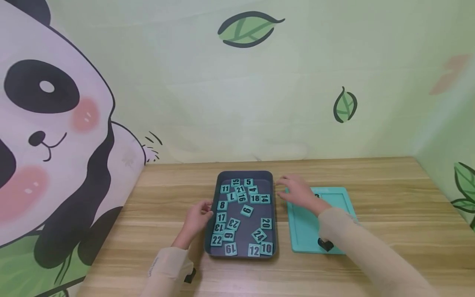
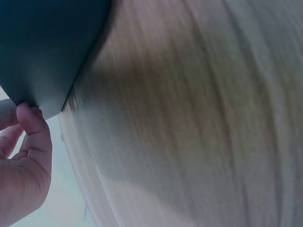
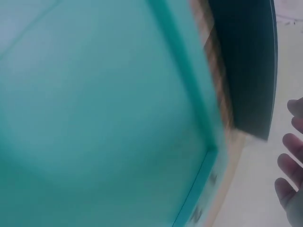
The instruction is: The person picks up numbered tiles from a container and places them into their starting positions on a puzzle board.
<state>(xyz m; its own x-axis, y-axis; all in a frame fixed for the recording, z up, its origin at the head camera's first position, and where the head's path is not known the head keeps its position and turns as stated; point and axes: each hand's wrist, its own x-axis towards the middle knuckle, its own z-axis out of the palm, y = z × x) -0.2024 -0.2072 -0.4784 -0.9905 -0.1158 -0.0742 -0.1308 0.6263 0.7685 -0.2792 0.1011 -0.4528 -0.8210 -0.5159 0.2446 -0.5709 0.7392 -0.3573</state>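
Note:
A dark grey-blue tray (image 1: 245, 236) holds many small turquoise number tiles (image 1: 254, 250), scattered and turned at different angles. At its left side my left hand (image 1: 196, 218) pinches the rim; in the left wrist view the thumb (image 2: 32, 120) lies against the tray's outer wall (image 2: 52, 42). To the right lies a turquoise board (image 1: 304, 231) with a raised border. My right hand (image 1: 298, 192) is over the board's upper left corner, its fingers stretched toward the tray's right side. In the right wrist view those fingers (image 3: 289, 163) are spread and hold nothing.
Both tray and board lie on a wood-grain table (image 1: 393, 206), a narrow strip of table between them. Behind it rises a green wall (image 1: 185, 103) with a panda (image 1: 48, 123) and leaves. A dark numeral (image 1: 317, 196) on the board shows beside my right forearm, which hides part of the board.

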